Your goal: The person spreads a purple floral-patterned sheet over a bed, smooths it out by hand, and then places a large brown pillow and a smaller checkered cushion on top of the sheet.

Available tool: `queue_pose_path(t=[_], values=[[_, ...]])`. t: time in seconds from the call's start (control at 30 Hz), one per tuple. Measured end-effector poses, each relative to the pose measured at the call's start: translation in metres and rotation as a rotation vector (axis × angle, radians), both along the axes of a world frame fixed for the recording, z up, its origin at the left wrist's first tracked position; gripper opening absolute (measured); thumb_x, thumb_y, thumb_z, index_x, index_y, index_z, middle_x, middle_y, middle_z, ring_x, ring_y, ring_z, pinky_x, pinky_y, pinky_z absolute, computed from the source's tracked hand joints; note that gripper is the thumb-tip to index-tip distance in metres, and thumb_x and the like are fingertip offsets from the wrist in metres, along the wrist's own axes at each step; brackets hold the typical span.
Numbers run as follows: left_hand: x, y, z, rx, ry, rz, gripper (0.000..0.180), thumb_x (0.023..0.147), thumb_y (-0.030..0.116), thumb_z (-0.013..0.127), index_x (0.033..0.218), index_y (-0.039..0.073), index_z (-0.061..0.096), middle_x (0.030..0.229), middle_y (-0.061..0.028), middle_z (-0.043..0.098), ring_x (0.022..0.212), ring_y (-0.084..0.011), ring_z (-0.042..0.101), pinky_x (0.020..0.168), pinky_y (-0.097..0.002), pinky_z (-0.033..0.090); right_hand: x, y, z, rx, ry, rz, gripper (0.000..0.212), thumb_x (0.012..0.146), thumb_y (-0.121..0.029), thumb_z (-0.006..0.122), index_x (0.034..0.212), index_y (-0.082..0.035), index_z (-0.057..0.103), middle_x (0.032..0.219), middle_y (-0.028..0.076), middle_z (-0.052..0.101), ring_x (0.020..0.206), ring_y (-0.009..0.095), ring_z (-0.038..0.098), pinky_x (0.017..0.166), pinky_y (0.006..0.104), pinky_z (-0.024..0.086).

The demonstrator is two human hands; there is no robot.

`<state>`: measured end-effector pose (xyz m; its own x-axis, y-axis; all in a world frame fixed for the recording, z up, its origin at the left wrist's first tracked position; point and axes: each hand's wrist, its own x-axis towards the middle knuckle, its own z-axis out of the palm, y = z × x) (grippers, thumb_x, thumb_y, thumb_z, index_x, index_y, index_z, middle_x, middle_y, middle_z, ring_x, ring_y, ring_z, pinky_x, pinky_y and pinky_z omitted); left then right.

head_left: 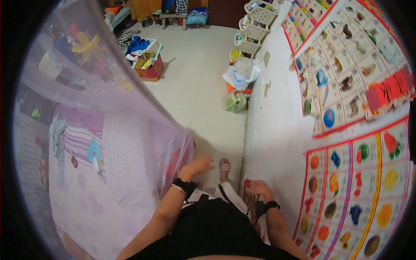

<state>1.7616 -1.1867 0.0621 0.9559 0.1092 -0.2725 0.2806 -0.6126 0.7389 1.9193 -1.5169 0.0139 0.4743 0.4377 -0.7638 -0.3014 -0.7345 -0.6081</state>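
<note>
My left hand [200, 165] hangs over the floor beside the mosquito net [173, 147], loosely curled, with fingers a little apart and nothing visible in it. My right hand [260, 187] is close to the wall, its fingers curled inward. Right by those fingers is a red and brown patterned thing [251, 200], partly hidden by my hand and leg; its kind is unclear. What the right fingers hold, if anything, does not show. Both wrists wear black bands, and a pale bangle circles the left one. A foot in a pink slipper [224, 166] steps forward between the hands.
Left, a bed [125, 151] lies behind the net. Ahead stand a red box [151, 71] of belongings and a tiered rack [255, 32], with plastic bags [242, 73] by the wall. Picture charts [355, 190] cover the right wall. A bench [173, 17] stands far back.
</note>
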Motion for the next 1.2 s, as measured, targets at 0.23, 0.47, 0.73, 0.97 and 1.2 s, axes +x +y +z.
queue_pose_path(t=[0.23, 0.47, 0.73, 0.97, 1.2], values=[[0.105, 0.039, 0.011, 0.065, 0.223, -0.038, 0.044, 0.078, 0.033, 0.054, 0.107, 0.0, 0.052, 0.098, -0.0213, 0.057, 0.094, -0.0353, 0.053, 0.081, -0.04, 0.041, 0.139, 0.053, -0.056, 0.037, 0.08, -0.074, 0.029, 0.081, -0.022, 0.056, 0.093, 0.004, 0.057, 0.073, 0.013, 0.061, 0.058, 0.019, 0.059, 0.05, 0.028, 0.047], [0.166, 0.106, 0.051, -0.035, 0.158, 0.399, 0.042, 0.076, 0.031, 0.054, 0.105, 0.0, 0.053, 0.094, -0.0204, 0.059, 0.086, -0.0353, 0.056, 0.074, -0.0383, 0.045, 0.238, 0.155, -0.049, 0.056, 0.051, 0.055, 0.027, 0.081, -0.023, 0.054, 0.093, 0.001, 0.056, 0.074, 0.013, 0.061, 0.061, 0.021, 0.061, 0.054, 0.0295, 0.05], [0.197, 0.203, 0.024, -0.08, 0.469, 0.527, 0.04, 0.075, 0.031, 0.053, 0.102, 0.002, 0.056, 0.095, -0.0207, 0.059, 0.089, -0.0355, 0.056, 0.077, -0.0377, 0.044, 0.315, 0.26, -0.062, 0.043, 0.226, 0.012, 0.024, 0.082, -0.023, 0.055, 0.095, -0.003, 0.053, 0.079, 0.014, 0.062, 0.066, 0.022, 0.062, 0.058, 0.0321, 0.051], [0.233, 0.293, -0.021, 0.017, 0.24, 0.659, 0.042, 0.077, 0.033, 0.056, 0.102, -0.001, 0.055, 0.099, -0.0207, 0.058, 0.093, -0.0351, 0.055, 0.081, -0.0388, 0.043, 0.419, 0.346, -0.034, -0.084, 0.113, 0.101, 0.023, 0.079, -0.021, 0.056, 0.091, -0.002, 0.053, 0.077, 0.013, 0.061, 0.065, 0.021, 0.062, 0.056, 0.0297, 0.05], [0.257, 0.348, 0.0, -0.155, 0.088, 0.91, 0.039, 0.079, 0.031, 0.055, 0.103, 0.001, 0.054, 0.094, -0.0201, 0.059, 0.091, -0.0349, 0.055, 0.078, -0.0383, 0.044, 0.503, 0.417, -0.034, -0.232, 0.107, 0.29, 0.02, 0.08, -0.019, 0.053, 0.089, -0.002, 0.051, 0.072, 0.012, 0.06, 0.059, 0.021, 0.06, 0.048, 0.0296, 0.048]])
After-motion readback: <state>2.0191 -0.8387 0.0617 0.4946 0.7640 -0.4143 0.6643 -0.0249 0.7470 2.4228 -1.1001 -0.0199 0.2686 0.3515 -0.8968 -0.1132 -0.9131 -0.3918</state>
